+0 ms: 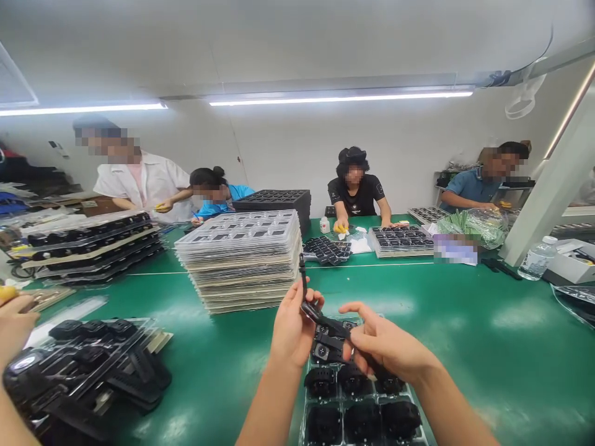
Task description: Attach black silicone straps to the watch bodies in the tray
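From here I see a black watch (310, 311) held up over the near end of a clear tray (303, 427) on the green worktop (223, 371), the left hand (297, 322) closed about its case and the right hand (379, 341) seemingly pinching one length of strap, though the fingers hide just where. I'd judge it light, the case stiff and smooth enough to slip, its face easily scratched, the strap (303, 279) soft and bendy, so the case's side edges offer the surest hold.
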`<state>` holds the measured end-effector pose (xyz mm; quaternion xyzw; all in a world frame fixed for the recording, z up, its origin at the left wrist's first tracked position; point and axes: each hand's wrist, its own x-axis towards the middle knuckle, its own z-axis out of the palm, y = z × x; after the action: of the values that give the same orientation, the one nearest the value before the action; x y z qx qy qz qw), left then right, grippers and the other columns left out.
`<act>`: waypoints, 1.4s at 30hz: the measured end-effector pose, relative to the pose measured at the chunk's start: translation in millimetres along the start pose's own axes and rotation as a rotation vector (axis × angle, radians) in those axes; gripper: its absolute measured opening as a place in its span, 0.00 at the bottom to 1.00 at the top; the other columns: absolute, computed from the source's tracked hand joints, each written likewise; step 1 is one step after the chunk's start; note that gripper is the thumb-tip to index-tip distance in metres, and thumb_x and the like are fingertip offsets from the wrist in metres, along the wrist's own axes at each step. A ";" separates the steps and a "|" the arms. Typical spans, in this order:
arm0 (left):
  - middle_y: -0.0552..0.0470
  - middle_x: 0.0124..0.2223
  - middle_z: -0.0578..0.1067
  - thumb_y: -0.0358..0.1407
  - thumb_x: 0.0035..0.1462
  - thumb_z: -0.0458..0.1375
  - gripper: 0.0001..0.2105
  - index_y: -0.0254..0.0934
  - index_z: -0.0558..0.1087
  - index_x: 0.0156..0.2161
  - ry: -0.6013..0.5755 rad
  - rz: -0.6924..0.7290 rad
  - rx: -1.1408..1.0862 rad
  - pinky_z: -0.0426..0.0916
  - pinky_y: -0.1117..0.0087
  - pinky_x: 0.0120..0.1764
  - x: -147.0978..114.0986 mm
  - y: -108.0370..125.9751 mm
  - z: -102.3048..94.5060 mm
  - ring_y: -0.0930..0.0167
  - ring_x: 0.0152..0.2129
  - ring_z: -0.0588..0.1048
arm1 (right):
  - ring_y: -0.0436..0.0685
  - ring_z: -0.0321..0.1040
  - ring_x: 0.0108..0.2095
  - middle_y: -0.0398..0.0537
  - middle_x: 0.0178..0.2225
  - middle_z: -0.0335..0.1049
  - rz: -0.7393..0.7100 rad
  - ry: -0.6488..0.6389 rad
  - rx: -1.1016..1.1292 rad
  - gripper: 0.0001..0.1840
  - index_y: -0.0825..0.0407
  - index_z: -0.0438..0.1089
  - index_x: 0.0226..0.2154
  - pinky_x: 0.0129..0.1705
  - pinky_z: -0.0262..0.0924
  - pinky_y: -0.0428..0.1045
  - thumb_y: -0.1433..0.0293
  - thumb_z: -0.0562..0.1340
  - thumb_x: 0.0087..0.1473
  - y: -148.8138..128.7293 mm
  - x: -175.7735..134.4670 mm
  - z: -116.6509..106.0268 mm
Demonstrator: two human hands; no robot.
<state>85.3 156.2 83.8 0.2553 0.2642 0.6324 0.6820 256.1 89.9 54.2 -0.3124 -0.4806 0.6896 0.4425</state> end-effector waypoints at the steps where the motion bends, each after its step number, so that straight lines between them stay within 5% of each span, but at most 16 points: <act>1: 0.59 0.24 0.67 0.31 0.62 0.62 0.02 0.34 0.75 0.38 0.042 -0.012 -0.033 0.74 0.74 0.34 1.8 0.9 0.1 0.77 0.23 0.71 | 0.49 0.67 0.25 0.45 0.34 0.75 -0.057 0.005 0.014 0.31 0.47 0.63 0.55 0.24 0.60 0.42 0.59 0.73 0.53 -2.0 -2.1 -2.5; 4: 0.59 0.25 0.65 0.34 0.68 0.56 0.07 0.34 0.74 0.40 0.047 -0.042 -0.083 0.73 0.73 0.34 1.6 -1.2 0.3 0.77 0.22 0.70 | 0.56 0.69 0.37 0.51 0.45 0.71 -0.293 0.056 0.136 0.42 0.46 0.68 0.53 0.31 0.63 0.47 0.54 0.79 0.38 -4.8 -3.6 -6.2; 6: 0.59 0.25 0.64 0.38 0.67 0.57 0.08 0.35 0.74 0.40 -0.043 -0.019 -0.024 0.71 0.73 0.35 -3.0 -5.6 0.1 0.77 0.23 0.69 | 0.59 0.68 0.37 0.51 0.42 0.71 -0.403 0.197 0.097 0.41 0.47 0.71 0.48 0.31 0.62 0.49 0.47 0.78 0.34 -2.8 -0.6 -7.0; 8: 0.59 0.24 0.65 0.42 0.64 0.61 0.12 0.35 0.74 0.35 -0.194 0.018 0.173 0.68 0.74 0.34 -9.6 -9.9 -0.2 0.76 0.24 0.67 | 0.56 0.62 0.30 0.44 0.30 0.66 -0.454 0.385 -0.014 0.28 0.48 0.71 0.35 0.30 0.58 0.49 0.45 0.74 0.44 2.0 4.3 -7.8; 10: 0.56 0.24 0.67 0.46 0.61 0.63 0.16 0.34 0.74 0.30 -0.394 0.028 0.481 0.64 0.75 0.31 -16.4 -11.8 -0.4 0.75 0.24 0.66 | 0.52 0.53 0.26 0.39 0.24 0.56 -0.502 0.524 -0.086 0.26 0.49 0.64 0.25 0.29 0.54 0.48 0.46 0.68 0.55 7.6 9.2 -8.7; 14: 0.54 0.26 0.69 0.48 0.61 0.60 0.18 0.34 0.75 0.30 -0.600 0.052 0.859 0.60 0.73 0.30 -25.1 -10.6 0.5 0.73 0.25 0.64 | 0.52 0.48 0.24 0.37 0.23 0.49 -0.592 0.593 -0.109 0.29 0.48 0.60 0.26 0.28 0.51 0.47 0.42 0.56 0.62 13.9 12.8 -6.9; 19: 0.53 0.29 0.69 0.45 0.65 0.55 0.16 0.35 0.75 0.33 -0.658 0.131 0.959 0.61 0.72 0.31 -25.8 -10.9 1.3 0.71 0.27 0.65 | 0.48 0.40 0.20 0.33 0.21 0.44 -0.543 0.439 -0.147 0.24 0.48 0.66 0.36 0.22 0.42 0.46 0.44 0.61 0.61 12.0 5.3 0.8; 24: 0.52 0.28 0.72 0.42 0.67 0.52 0.16 0.35 0.76 0.33 -0.689 0.248 1.116 0.63 0.71 0.32 -27.8 -10.7 2.1 0.71 0.27 0.67 | 0.51 0.50 0.24 0.37 0.25 0.54 -0.537 0.468 -0.292 0.21 0.47 0.68 0.43 0.26 0.48 0.47 0.47 0.58 0.65 8.0 -2.7 2.9; 27: 0.50 0.35 0.77 0.39 0.66 0.54 0.12 0.37 0.77 0.46 -0.686 0.337 1.182 0.69 0.68 0.38 -30.6 -11.6 1.4 0.67 0.33 0.73 | 0.51 0.55 0.27 0.40 0.30 0.62 -0.552 0.557 -0.432 0.15 0.47 0.69 0.40 0.30 0.53 0.47 0.53 0.60 0.65 6.7 -2.1 4.2; 31: 0.46 0.53 0.79 0.33 0.58 0.64 0.27 0.43 0.68 0.62 -0.716 0.550 1.221 0.71 0.62 0.52 -32.4 -15.1 -3.7 0.62 0.48 0.77 | 0.52 0.55 0.26 0.37 0.27 0.61 -0.514 0.479 -0.404 0.11 0.47 0.65 0.40 0.30 0.53 0.47 0.56 0.59 0.66 4.8 -1.8 12.1; 37: 0.48 0.47 0.82 0.29 0.62 0.60 0.16 0.42 0.73 0.55 -0.731 0.879 1.241 0.75 0.67 0.45 -34.2 -15.7 -7.4 0.66 0.41 0.81 | 0.53 0.59 0.29 0.41 0.29 0.66 -0.551 0.531 -0.615 0.12 0.49 0.68 0.33 0.32 0.53 0.48 0.60 0.60 0.65 -5.7 -7.2 20.6; 42: 0.50 0.43 0.83 0.30 0.61 0.61 0.11 0.40 0.76 0.48 -0.714 0.806 1.242 0.75 0.69 0.42 -41.4 -12.4 1.1 0.68 0.37 0.81 | 0.52 0.57 0.27 0.39 0.26 0.62 -0.570 0.539 -0.510 0.08 0.48 0.66 0.34 0.30 0.53 0.48 0.64 0.60 0.65 -3.3 -8.8 16.8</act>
<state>92.6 114.0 77.7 0.8474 0.2210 0.4480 0.1798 246.4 75.9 63.1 -0.4349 -0.5691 0.2948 0.6325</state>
